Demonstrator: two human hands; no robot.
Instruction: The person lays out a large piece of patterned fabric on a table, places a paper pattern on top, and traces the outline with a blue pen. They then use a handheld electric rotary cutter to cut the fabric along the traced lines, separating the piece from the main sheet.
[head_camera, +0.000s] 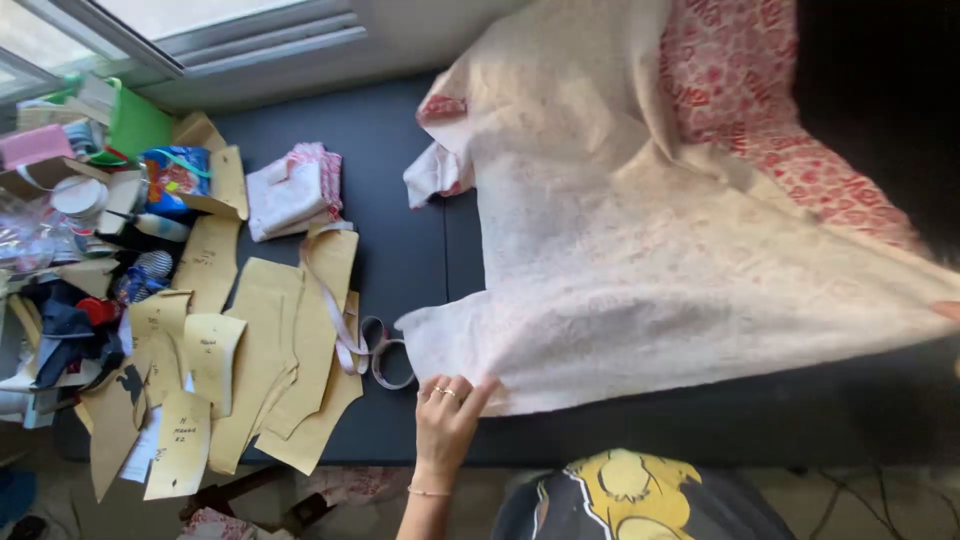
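Note:
A large cream fabric (640, 270) with a red print on its other side lies spread over the dark table (390, 180). My left hand (443, 420), with rings on two fingers and a thin bracelet, pinches the fabric's near edge close to its lower left corner. Only a sliver of my right hand (947, 310) shows at the right edge of the view, where the fabric is pulled up taut toward it. The red printed side (740, 80) shows at the far right, where the fabric folds over.
Several tan paper pattern pieces (270, 350) lie at the table's left end, with a pale tape (365, 345) looping off them. A folded piece of cloth (292, 190) sits farther back. Boxes, a green bin (135, 125) and sewing clutter crowd the far left under a window.

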